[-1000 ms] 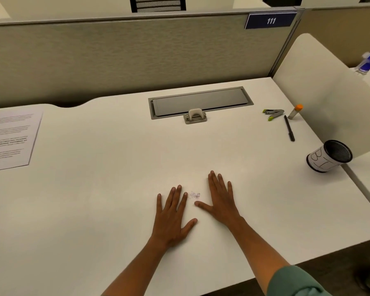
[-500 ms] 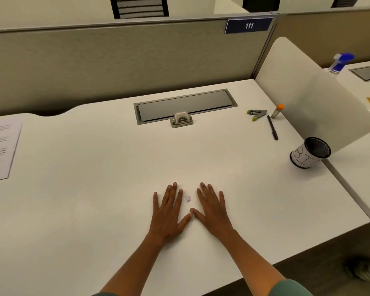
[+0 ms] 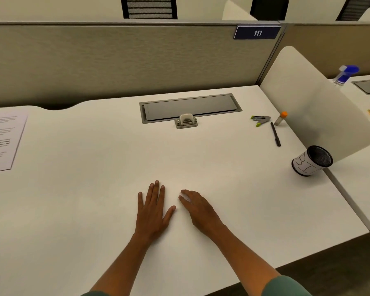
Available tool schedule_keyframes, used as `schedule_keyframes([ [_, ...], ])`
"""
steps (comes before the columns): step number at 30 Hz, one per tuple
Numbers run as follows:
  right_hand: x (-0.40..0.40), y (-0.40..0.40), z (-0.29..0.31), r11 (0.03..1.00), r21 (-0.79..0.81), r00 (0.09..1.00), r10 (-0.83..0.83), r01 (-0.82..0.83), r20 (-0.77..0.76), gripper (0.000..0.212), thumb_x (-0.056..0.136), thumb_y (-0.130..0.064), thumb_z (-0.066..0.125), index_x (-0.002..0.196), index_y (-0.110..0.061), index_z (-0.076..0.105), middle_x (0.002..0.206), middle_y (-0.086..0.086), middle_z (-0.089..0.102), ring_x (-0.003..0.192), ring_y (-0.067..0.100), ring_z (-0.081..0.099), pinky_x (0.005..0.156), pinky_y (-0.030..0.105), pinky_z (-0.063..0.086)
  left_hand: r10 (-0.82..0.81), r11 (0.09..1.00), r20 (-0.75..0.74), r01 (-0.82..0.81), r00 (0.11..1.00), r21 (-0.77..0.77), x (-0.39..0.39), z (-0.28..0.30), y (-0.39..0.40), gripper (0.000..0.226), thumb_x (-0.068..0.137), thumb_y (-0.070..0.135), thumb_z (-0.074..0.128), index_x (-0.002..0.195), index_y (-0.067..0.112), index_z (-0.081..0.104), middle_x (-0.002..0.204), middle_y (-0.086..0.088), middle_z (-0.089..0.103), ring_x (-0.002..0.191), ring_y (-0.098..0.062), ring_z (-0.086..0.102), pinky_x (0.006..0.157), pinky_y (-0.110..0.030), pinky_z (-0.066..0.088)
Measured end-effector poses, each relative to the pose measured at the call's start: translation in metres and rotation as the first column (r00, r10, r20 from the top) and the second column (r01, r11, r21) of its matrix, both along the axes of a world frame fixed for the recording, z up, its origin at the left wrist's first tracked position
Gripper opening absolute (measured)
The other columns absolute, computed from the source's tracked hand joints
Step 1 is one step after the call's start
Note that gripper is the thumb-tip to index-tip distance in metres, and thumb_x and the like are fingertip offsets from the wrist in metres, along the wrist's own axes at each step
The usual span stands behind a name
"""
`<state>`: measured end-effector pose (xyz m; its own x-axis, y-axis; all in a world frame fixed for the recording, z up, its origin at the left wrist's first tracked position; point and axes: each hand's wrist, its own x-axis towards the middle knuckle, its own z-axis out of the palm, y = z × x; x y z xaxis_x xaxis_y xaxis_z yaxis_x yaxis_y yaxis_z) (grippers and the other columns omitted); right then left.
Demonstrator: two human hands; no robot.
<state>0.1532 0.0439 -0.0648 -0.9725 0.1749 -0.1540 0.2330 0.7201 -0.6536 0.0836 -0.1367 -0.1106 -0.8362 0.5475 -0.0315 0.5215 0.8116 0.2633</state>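
Near table [image 3: 73, 210] front edge | left hand [image 3: 153, 212] flat, empty | right hand [image 3: 201, 212] half-curled, we cannot tell its hold | risk: our dragging scatters anything small beneath.

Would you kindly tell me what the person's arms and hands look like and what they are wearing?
Both the left hand and the right hand are bare: no gloves, rings or watch show. The forearms are uncovered. Muted green cloth shows at the lower edge: the right sleeve and a sliver of the left sleeve.

The right hand [image 3: 201, 212] has curled its fingers over the tiny bits.
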Motion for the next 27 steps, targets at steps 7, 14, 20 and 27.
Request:
schedule_keyframes([
  [7, -0.003, -0.005, 0.011, 0.986, 0.141, 0.996, 0.082, -0.084, 0.019, 0.038, 0.099, -0.041, 0.041, 0.129, -0.019, 0.051, 0.132, 0.000, 0.051, 0.123, 0.019, 0.047, 0.102, 0.033, 0.039, 0.011, 1.000, 0.002, -0.011, 1.000, -0.010, 0.000, 0.001, 0.001, 0.077, 0.096, 0.062, 0.019, 0.153, 0.009, 0.019, 0.162, -0.008, 0.009, 0.150, -0.022, 0.008, 0.118, -0.054, 0.010],
  [14, 0.000, -0.004, 0.012, 0.965, 0.236, 0.994, 0.102, -0.110, 0.045, 0.028, 0.098, -0.036, 0.041, 0.115, -0.020, 0.057, 0.118, 0.001, 0.057, 0.109, 0.021, 0.053, 0.093, 0.035, 0.045, 0.005, 1.000, -0.010, -0.006, 1.000, -0.023, 0.002, 0.000, 0.003, 0.078, 0.096, 0.064, 0.019, 0.153, 0.012, 0.018, 0.163, -0.006, 0.007, 0.150, -0.022, 0.006, 0.118, -0.054, 0.012],
  [20, -0.001, -0.009, 0.011, 0.969, 0.239, 0.995, 0.042, -0.063, 0.091, 0.026, 0.097, -0.027, 0.041, 0.115, -0.015, 0.057, 0.118, 0.004, 0.055, 0.109, 0.021, 0.052, 0.093, 0.035, 0.044, 0.003, 1.000, -0.013, -0.003, 1.000, -0.012, 0.002, 0.001, 0.002, 0.078, 0.096, 0.063, 0.021, 0.153, 0.012, 0.019, 0.163, -0.006, 0.006, 0.150, -0.022, 0.003, 0.119, -0.054, 0.011],
  [27, -0.006, -0.009, -0.006, 0.879, 0.463, 0.992, 0.080, -0.115, 0.094, 0.027, 0.067, 0.011, 0.068, 0.084, -0.008, 0.062, 0.092, 0.003, 0.060, 0.083, 0.023, 0.059, 0.058, 0.033, 0.053, -0.003, 1.000, -0.015, 0.003, 1.000, -0.014, 0.002, 0.000, 0.002, 0.075, 0.097, 0.060, 0.024, 0.153, 0.011, 0.018, 0.163, -0.007, 0.005, 0.150, -0.023, 0.001, 0.118, -0.055, 0.011],
])
